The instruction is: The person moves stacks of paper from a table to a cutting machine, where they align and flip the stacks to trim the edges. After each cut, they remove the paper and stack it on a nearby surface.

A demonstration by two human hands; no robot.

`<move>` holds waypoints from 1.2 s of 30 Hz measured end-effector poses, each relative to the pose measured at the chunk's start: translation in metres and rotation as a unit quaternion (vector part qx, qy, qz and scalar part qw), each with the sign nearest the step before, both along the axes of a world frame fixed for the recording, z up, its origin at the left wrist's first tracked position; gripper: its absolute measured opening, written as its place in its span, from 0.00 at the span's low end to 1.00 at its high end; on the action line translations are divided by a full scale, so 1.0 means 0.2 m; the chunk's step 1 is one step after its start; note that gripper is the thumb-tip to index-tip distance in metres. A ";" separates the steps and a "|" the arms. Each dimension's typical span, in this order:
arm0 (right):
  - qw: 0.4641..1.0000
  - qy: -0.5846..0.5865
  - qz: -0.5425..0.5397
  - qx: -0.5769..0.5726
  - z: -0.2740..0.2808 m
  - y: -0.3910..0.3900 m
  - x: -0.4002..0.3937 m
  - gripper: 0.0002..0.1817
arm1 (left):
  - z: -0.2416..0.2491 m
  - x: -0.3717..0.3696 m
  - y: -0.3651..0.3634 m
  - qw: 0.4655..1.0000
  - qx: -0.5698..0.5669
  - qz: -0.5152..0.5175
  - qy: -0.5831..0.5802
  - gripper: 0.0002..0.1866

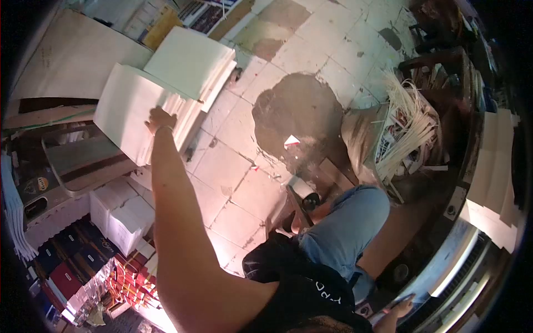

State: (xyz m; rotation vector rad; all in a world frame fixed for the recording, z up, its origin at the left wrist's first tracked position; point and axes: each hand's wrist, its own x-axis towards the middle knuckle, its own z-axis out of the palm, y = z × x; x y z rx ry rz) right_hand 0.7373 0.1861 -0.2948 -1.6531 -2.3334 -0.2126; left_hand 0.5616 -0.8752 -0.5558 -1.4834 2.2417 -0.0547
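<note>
My left hand [161, 119] reaches out to a stack of large white sheets [125, 105] at the upper left. Its fingers are bent over the stack's near edge, gripping it. Just behind lies a second thick stack of pale sheets [186, 61], right up against the first. Down at the lower right, my right hand [401, 308] rests by the edge of a machine [438, 283] with a long pale blue front. Its fingers are stretched out and seem to touch that edge, with nothing visible in them.
A sack [363, 141] overflowing with paper strips stands on the tiled floor [233, 183] to the right. Cream sheets [488, 172] lie along the right edge. Dark blue and red bound books [66, 277] and a white block of paper [122, 216] fill the lower left.
</note>
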 end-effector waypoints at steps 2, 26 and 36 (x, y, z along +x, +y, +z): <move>0.999 -0.023 -0.021 -0.037 0.07 -0.12 -0.05 0.46 | -0.07 0.08 -0.06 0.995 -0.036 -0.041 0.082 0.41; 0.980 -0.073 0.130 -0.133 0.09 -0.30 -0.03 0.45 | -0.10 0.21 -0.31 0.975 -0.010 -0.117 0.189 0.39; 0.938 -0.223 0.259 -0.064 0.15 -0.71 -0.21 0.57 | -0.12 0.10 -0.18 0.985 -0.043 -0.084 0.142 0.32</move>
